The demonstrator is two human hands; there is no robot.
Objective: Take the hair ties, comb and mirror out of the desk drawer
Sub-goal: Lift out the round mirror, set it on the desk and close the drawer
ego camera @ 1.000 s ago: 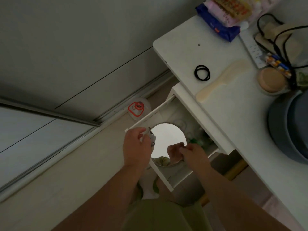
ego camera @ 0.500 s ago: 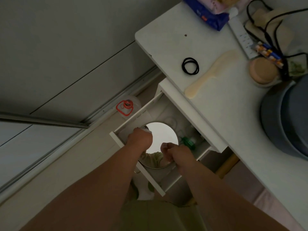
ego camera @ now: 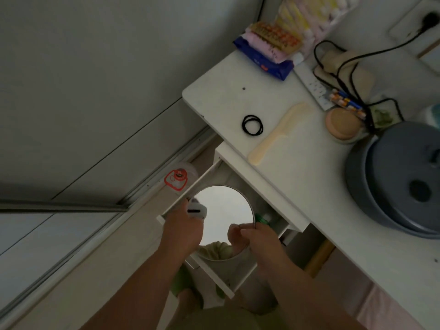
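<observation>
A round mirror (ego camera: 226, 210) sits over the open white drawer (ego camera: 223, 279), its face turned up. My right hand (ego camera: 254, 244) pinches its lower right rim. My left hand (ego camera: 183, 227) holds its left side, by a white part of the stand. The black hair ties (ego camera: 252, 125) lie on the white desk top (ego camera: 223, 96). Next to them, to the right, lies the cream comb (ego camera: 276, 136), its handle toward the drawer.
A grey round pot (ego camera: 400, 179) stands at the desk's right. A round wooden-lidded jar (ego camera: 344, 123), a power strip (ego camera: 312, 85) with black cables and a blue packet (ego camera: 264, 60) crowd the back. A clear box with a red mark (ego camera: 177, 178) is on the floor left of the drawer.
The mirror has come up out of the drawer in both hands and looks larger. My left hand shifted from the drawer's edge to the mirror's left side.
</observation>
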